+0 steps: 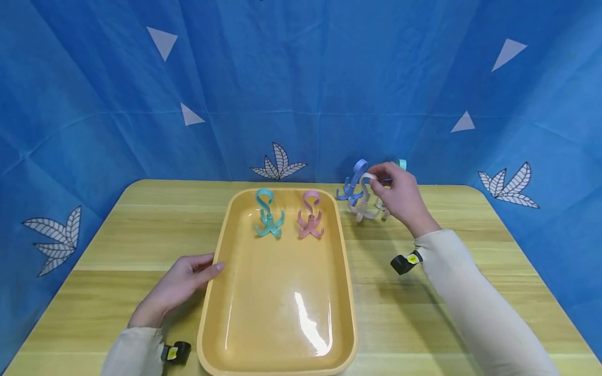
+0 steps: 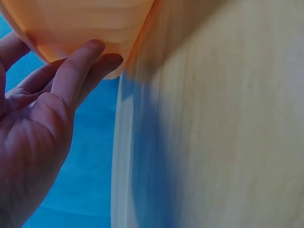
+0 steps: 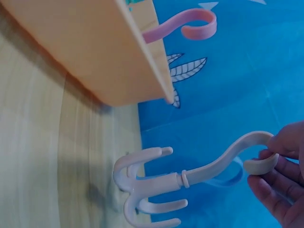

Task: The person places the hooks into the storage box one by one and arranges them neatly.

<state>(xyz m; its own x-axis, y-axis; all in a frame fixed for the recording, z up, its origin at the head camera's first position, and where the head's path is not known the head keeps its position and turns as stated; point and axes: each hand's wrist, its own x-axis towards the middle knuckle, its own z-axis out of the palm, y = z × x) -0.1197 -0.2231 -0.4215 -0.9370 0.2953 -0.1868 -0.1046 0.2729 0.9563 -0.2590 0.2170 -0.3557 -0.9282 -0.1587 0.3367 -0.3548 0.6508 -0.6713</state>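
My right hand (image 1: pixel 400 193) pinches the curled top of a white multi-prong hanging hook (image 3: pixel 213 168), its prongs pointing down in the head view. Just behind it stands a blue hook (image 1: pixel 350 192) of the same kind. A teal curl (image 1: pixel 402 164) shows past the right hand, the rest of that hook mostly hidden. My left hand (image 1: pixel 181 284) holds the left rim of a yellow tray (image 1: pixel 277 292), thumb over the edge and fingers outside against the wall. Inside the tray's far end are a teal hook (image 1: pixel 269 222) and a pink hook (image 1: pixel 310 222), side by side.
The tray stands on a light wooden table (image 1: pixel 155 230). A blue curtain (image 1: pixel 291 68) printed with white triangles and leaves rises right behind the table's back edge and along both sides.
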